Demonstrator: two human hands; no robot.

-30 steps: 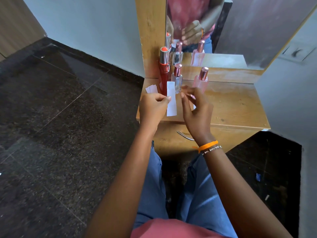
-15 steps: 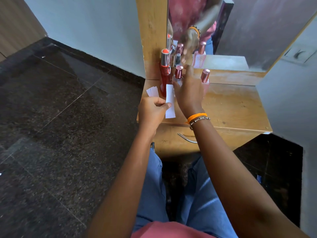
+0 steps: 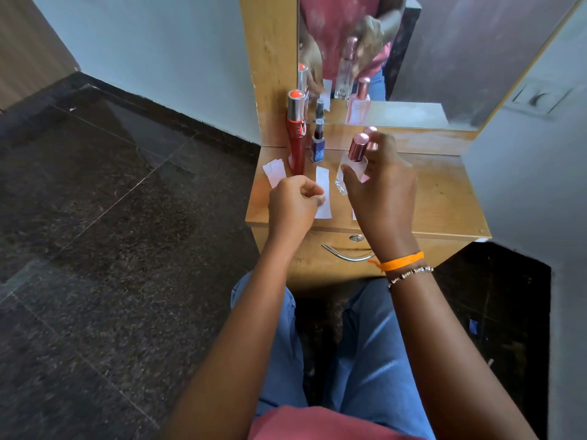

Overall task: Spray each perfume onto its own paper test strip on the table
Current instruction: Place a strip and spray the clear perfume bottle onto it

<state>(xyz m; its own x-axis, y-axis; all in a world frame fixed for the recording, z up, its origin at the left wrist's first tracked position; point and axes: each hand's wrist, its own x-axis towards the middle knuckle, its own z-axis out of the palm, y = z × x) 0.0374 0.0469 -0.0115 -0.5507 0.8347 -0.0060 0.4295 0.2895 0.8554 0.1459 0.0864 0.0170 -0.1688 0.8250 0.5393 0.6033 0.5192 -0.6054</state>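
Observation:
My right hand (image 3: 382, 185) grips a clear perfume bottle (image 3: 349, 168) with a rose-gold cap, lifted and tilted above the wooden table (image 3: 444, 198). My left hand (image 3: 293, 201) pinches a white paper test strip (image 3: 324, 190) by its left edge, just left of the bottle. A tall red bottle (image 3: 296, 134) with a silver cap and a small dark blue bottle (image 3: 317, 144) stand at the back left. Behind my right hand, the rose-gold cap of another bottle (image 3: 371, 130) shows. Spare strips (image 3: 273, 171) lie at the table's left edge.
A mirror (image 3: 397, 58) rises behind the table and reflects the bottles and hands. A drawer with a metal handle (image 3: 346, 254) sits under the tabletop. Dark tiled floor (image 3: 111, 217) spreads to the left, and a grey wall (image 3: 524, 185) stands to the right.
My right hand reached to the back, took the clear bottle with the rose-gold cap and brought it forward beside the strip. My left hand kept holding the strip.

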